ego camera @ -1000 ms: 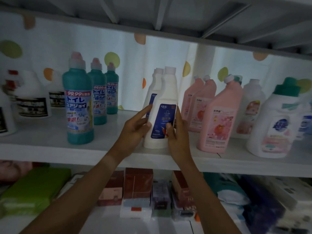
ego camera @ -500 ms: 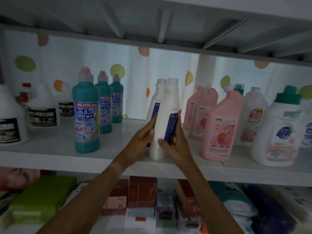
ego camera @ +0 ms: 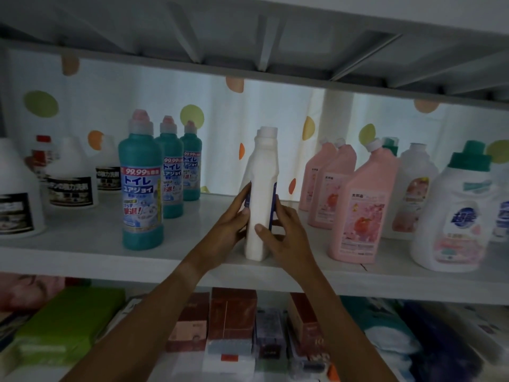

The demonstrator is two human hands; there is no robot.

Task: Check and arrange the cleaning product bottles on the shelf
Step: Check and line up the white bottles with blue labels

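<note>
A tall white bottle (ego camera: pixel 261 188) with a dark blue label stands upright near the front of the white shelf (ego camera: pixel 82 244), its narrow side turned toward me. My left hand (ego camera: pixel 231 224) holds its left side, fingers reaching up along the label. My right hand (ego camera: pixel 283 232) grips its right side with the thumb across the front. A second white bottle behind it is hidden. Three teal bottles (ego camera: pixel 141 188) stand in a row to the left, and pink bottles (ego camera: pixel 358 210) stand to the right.
White jugs with black labels (ego camera: pixel 71 180) sit at far left. A white detergent bottle with a green cap (ego camera: pixel 454 216) stands at far right. Boxes and packs (ego camera: pixel 231 318) fill the lower shelf. Another shelf hangs close overhead.
The white bottle has been turned about its upright axis, so its blue label went from facing me to facing sideways. Both hands stayed on it. The view shifted slightly upward.
</note>
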